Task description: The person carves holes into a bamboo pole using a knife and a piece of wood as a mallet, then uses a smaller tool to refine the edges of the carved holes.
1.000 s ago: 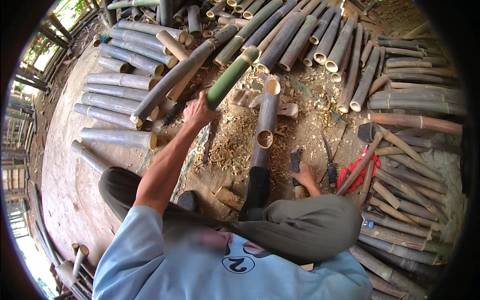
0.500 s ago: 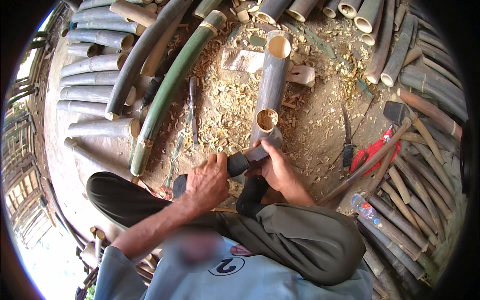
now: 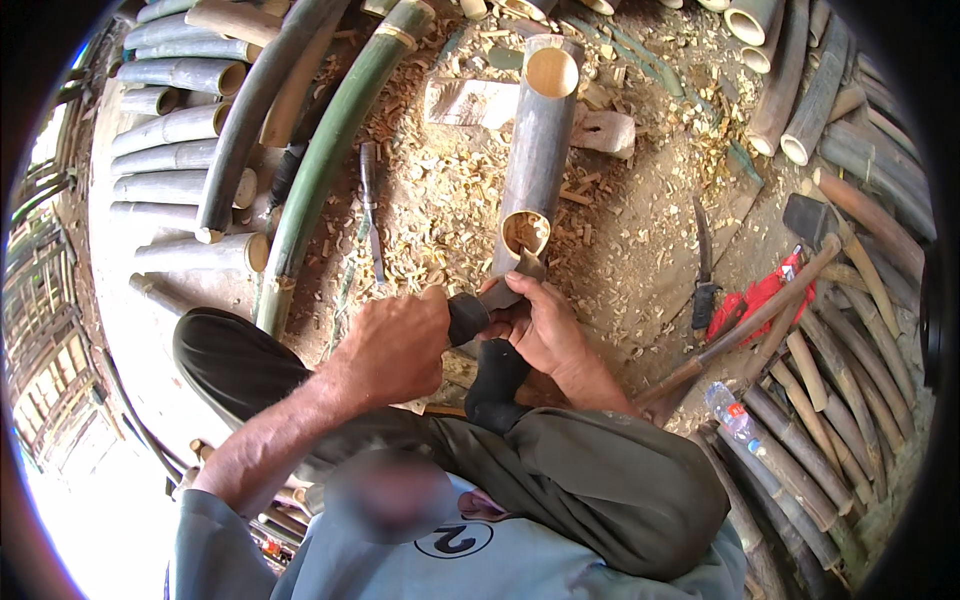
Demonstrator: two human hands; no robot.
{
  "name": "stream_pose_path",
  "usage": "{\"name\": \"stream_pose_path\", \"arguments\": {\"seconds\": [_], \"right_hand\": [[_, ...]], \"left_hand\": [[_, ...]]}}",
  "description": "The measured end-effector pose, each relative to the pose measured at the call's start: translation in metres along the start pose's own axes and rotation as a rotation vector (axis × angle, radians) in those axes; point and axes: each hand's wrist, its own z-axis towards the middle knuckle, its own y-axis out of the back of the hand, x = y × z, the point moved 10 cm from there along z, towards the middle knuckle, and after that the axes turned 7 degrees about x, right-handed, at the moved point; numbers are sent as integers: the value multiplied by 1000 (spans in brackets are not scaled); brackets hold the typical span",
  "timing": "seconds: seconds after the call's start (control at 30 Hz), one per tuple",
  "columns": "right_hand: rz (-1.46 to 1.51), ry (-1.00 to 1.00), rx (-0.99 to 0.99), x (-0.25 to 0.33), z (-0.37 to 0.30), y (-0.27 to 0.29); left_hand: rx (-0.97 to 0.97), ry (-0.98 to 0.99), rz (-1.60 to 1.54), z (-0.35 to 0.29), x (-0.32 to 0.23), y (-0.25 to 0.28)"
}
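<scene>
My left hand (image 3: 398, 340) is closed round the black-wrapped handle of a knife (image 3: 502, 292). Its wide blade slants up to the right, with the tip at the near rim of an opening cut in a bamboo tube (image 3: 532, 150). My right hand (image 3: 552, 335) holds the blade near that rim, its thumb on top and the fingers curled beneath, partly hidden. The grey tube lies lengthwise ahead of me, with a second opening near its far end. Shavings show inside the nearer opening. My dark-covered foot (image 3: 497, 382) is close below the tube's near end.
A flat wooden block (image 3: 472, 103) and shavings surround the tube. A chisel (image 3: 371, 205) and a long green bamboo pole (image 3: 345, 150) lie left. To the right are a curved blade (image 3: 703, 260), a red cloth (image 3: 755, 300), a mallet (image 3: 808, 218), a plastic bottle (image 3: 730, 412) and stacked bamboo.
My left hand has moved slightly up toward my right hand, and the knife handle's end no longer shows. The blade has tilted more upright at the opening's rim. The view has shifted slightly.
</scene>
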Motion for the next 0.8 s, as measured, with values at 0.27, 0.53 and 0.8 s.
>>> {"name": "stream_pose_path", "arguments": {"seconds": [0.27, 0.53, 0.8], "right_hand": [[-718, -171, -233, 53, -5, 36], [-894, -62, -324, 43, -22, 14], [-409, 42, -138, 29, 34, -22]], "left_hand": [[-63, 105, -584, 35, -37, -110], [-137, 93, -849, 19, -12, -113], [-343, 373, -531, -9, 59, -1]]}}
